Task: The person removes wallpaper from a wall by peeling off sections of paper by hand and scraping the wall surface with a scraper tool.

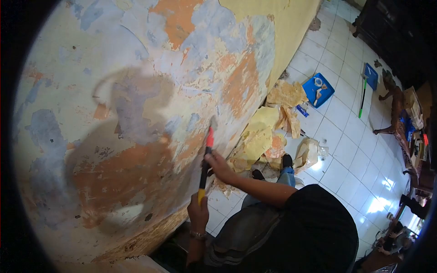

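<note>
Left of the blue tray (326, 92), the blade of the scraper (210, 139) blends into the mottled wall (59, 113); its edge and contact are indeterminate. The left hand (198, 214) conceals the rear of the handle; the right hand (221, 168) has its far fingers partly obscured. Lettering on the blue packet (302, 110) just below the tray: illegible. Above right of the tray, dark furniture (391, 32) is cut off by the black border. Well below right of it, people (393, 239) are too small to resolve.

White-tiled floor (337, 141) | blue tray (327, 89) | crumpled yellow sheets (258, 139) | small blue object (302, 110) | green stick (363, 99)
</note>
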Tool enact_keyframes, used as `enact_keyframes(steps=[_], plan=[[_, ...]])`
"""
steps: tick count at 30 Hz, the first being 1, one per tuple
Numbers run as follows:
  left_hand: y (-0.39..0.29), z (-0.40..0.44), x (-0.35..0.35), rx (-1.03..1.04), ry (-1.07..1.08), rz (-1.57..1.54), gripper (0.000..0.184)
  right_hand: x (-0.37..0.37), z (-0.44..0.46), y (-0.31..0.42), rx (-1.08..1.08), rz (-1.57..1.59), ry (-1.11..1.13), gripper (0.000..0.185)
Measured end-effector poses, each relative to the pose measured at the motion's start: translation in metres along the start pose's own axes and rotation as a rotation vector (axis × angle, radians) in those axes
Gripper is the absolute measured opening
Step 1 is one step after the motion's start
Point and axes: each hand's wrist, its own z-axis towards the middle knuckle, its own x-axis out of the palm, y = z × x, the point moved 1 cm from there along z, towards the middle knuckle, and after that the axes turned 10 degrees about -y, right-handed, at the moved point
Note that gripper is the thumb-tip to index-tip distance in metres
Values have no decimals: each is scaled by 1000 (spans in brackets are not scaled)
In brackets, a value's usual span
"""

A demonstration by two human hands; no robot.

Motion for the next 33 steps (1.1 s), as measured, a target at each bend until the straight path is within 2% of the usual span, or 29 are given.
enact_keyframes(steps=[1,3,5,7,9,11,15,17,20,24,29,31,32,33], plan=[[7,-14,-12,-2,4,4,26,10,-9,-5,-54,-65,70,28],[14,-30,-32,-189,-30,49,26,30,-24,-8,-57,-86,118,29],[16,-22,-34,-211,-58,24,25,33,-18,-5,-74,-19,99,29],[12,8,-25,-18,-62,104,25,22,2,-3,-44,119,-25,30],[4,20,-20,-66,-16,124,25,12,7,2,18,148,-65,31],[-9,21,-18,2,-15,117,25,8,6,10,53,148,-61,28],[-13,-2,-3,-107,2,-75,29,7,0,10,-46,218,-68,26],[-24,7,8,-69,42,-62,30,4,9,19,-108,261,-82,26],[-22,8,33,-24,127,-83,34,-12,17,30,25,358,-203,26],[-20,-1,46,-60,281,-128,31,-11,3,31,-51,345,-135,30],[-5,-30,41,-79,216,-241,24,25,-36,30,-164,245,15,25],[0,-28,41,-114,108,-218,23,35,-32,38,-195,281,31,22],[4,-20,46,-28,81,-200,22,35,-31,39,-193,284,35,22],[10,-18,49,-25,78,-198,22,35,-28,41,-183,285,24,20]])
